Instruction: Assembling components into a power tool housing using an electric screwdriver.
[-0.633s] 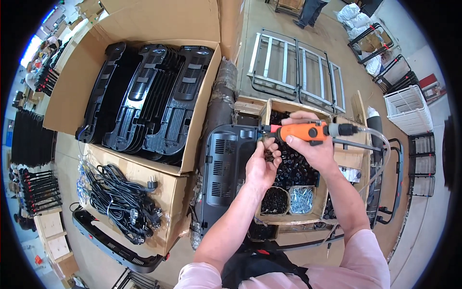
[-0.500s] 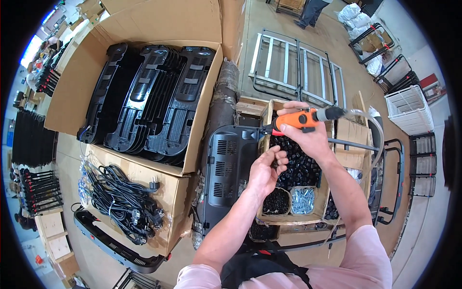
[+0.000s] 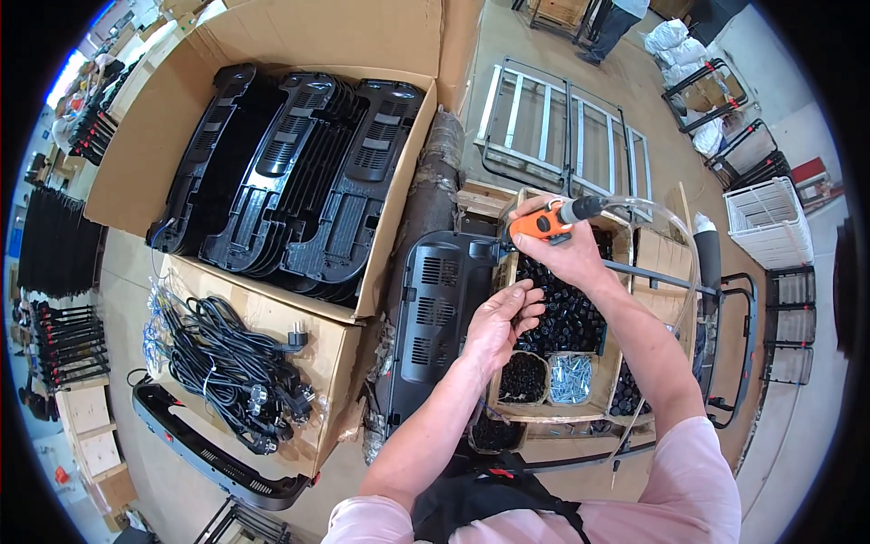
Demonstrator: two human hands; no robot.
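While the right hand grips an orange power screwdriver above the far end of a wooden tray, the left hand hovers over the tray with its fingers curled; whether they pinch anything I cannot tell. Small black parts fill most of the tray, with silver screws in a near compartment. Just left of it lies a black vented panel. Farther left, a cardboard box holds stacked black panels, and black power cords sit on another box.

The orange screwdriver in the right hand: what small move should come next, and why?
Probably lower the orange screwdriver toward the black vented panel. The right hand holds it above the panel's edge, while the left hand pinches something small over the wooden tray of black parts.
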